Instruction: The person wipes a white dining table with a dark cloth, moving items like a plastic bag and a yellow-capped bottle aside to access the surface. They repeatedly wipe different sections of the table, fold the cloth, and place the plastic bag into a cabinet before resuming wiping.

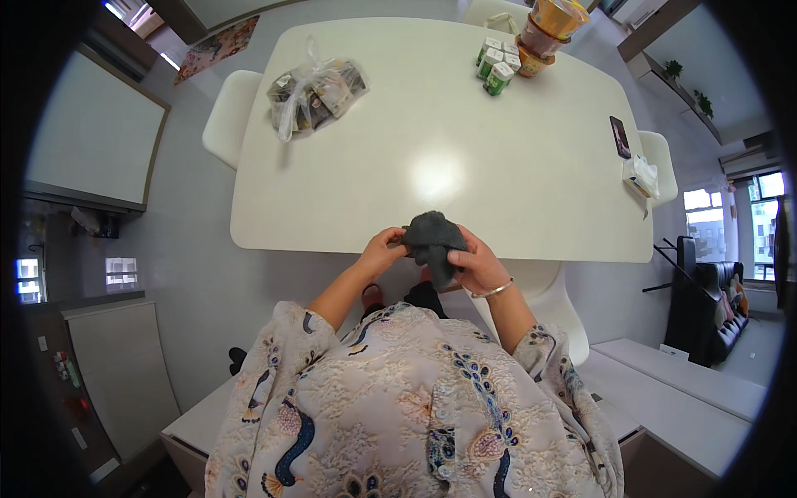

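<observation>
Right-hand grip (478, 264): thumb and fingers pinching dark grey cloth (431, 231) by its right side. Left-hand grip (383, 251): fingers closed on the cloth's left edge, fingertips partly hidden. Cloth bunched, lower part hanging, held between both hands at the near edge of the white surface (374, 187). Pale bangle (496, 290) at right wrist. Far left: knotted clear plastic bag (318, 93), packages inside. Far right: green-and-white cartons (498, 68) beside stacked tubs (542, 40). Right edge: dark phone (620, 137), near tissue pack (641, 175).
</observation>
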{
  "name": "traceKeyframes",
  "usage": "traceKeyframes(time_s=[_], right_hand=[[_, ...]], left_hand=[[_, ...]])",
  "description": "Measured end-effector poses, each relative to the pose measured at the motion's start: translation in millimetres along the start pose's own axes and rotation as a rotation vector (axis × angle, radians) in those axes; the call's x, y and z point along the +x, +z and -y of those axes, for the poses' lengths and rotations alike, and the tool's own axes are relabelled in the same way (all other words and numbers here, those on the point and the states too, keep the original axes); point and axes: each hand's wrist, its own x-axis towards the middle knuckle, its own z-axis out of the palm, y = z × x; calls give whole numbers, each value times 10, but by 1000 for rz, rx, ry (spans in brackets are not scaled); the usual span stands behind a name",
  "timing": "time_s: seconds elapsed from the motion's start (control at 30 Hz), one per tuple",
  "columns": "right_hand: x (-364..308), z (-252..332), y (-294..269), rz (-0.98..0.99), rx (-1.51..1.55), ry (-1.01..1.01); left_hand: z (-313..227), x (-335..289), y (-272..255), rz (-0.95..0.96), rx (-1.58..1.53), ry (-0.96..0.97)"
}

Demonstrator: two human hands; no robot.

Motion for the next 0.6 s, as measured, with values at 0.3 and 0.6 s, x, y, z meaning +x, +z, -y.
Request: traceKeyframes(time_s=[0.3,0.6], right_hand=[[-57,559,-390,-413,-865,-198],[542,1198,-632,-651,-1652,-939]], left_hand=[[-672,-48,-179,44,-31,152],[-1550,776,-94,-357,413,801]])
